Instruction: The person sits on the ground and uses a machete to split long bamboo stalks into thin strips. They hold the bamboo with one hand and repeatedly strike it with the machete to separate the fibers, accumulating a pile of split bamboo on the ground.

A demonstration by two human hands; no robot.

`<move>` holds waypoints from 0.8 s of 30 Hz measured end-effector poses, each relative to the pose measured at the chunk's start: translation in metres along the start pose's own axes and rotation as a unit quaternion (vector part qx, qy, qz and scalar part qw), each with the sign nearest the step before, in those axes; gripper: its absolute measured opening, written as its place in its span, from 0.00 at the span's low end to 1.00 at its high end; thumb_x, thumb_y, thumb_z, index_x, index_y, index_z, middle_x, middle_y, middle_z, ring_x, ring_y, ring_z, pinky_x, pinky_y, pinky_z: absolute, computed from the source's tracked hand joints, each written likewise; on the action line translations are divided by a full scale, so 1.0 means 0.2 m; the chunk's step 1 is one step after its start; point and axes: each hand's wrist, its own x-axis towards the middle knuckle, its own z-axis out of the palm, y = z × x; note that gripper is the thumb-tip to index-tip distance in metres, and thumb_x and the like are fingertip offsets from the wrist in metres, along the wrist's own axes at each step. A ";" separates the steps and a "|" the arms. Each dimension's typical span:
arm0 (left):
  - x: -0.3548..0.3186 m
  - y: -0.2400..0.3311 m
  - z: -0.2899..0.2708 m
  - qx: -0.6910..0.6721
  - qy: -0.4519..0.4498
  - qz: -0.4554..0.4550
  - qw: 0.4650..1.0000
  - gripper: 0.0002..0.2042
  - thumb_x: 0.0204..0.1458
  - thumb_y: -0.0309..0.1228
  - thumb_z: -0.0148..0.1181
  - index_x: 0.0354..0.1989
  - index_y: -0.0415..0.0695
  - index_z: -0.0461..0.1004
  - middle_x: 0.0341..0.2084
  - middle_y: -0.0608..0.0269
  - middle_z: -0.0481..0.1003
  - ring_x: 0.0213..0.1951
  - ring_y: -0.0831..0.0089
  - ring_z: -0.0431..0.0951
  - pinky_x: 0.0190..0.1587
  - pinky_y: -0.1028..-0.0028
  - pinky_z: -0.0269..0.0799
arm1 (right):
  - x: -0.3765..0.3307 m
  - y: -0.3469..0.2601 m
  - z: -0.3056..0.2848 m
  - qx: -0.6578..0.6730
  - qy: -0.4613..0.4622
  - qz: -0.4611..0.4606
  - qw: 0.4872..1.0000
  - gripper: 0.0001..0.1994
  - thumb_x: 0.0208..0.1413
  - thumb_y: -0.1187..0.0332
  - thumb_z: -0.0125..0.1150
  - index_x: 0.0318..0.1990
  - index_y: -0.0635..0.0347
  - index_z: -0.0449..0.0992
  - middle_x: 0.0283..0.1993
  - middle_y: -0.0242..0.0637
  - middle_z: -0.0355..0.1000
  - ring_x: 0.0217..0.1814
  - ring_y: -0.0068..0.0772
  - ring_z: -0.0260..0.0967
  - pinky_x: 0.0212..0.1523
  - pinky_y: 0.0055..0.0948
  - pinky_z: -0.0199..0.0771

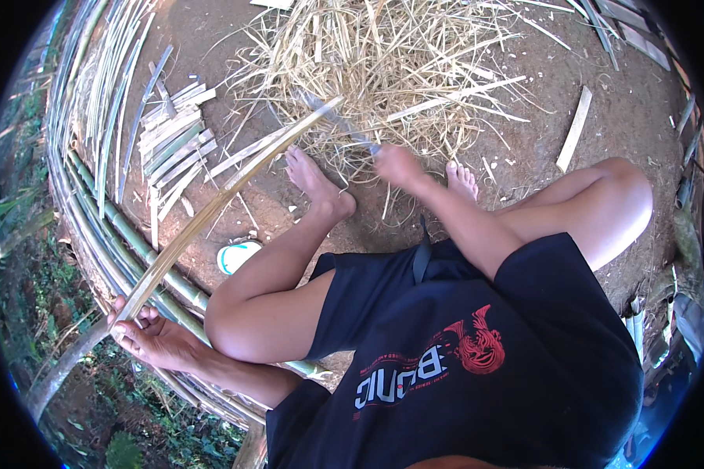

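My left hand [150,338], at the lower left beside my knee, is closed round a long bamboo strip [211,209]. The strip slants up and to the right, its far end over the shavings, and its other end runs past my hand toward the lower left rim. Between my feet, my right hand [401,167] grips the handle of a knife [352,131]. Its grey blade points up and left and crosses the far end of the strip; whether they touch I cannot tell.
A heap of pale bamboo shavings [360,59] covers the ground ahead. Short split pieces [176,137] are stacked at left, with long thin strips [105,102] and green bamboo poles [117,223] beyond. A white container [238,255] sits by my left shin. One flat slat [575,129] lies at right.
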 end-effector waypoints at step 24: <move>0.02 0.00 -0.01 0.017 0.058 -0.037 0.997 0.11 0.55 0.32 0.58 0.40 0.38 0.68 0.37 0.59 0.70 0.35 0.73 0.71 0.38 0.71 0.69 | -0.01 0.03 -0.12 0.013 -0.036 0.150 0.988 0.12 0.59 0.66 0.49 0.41 0.63 0.76 0.35 0.50 0.75 0.33 0.44 0.75 0.41 0.45 0.75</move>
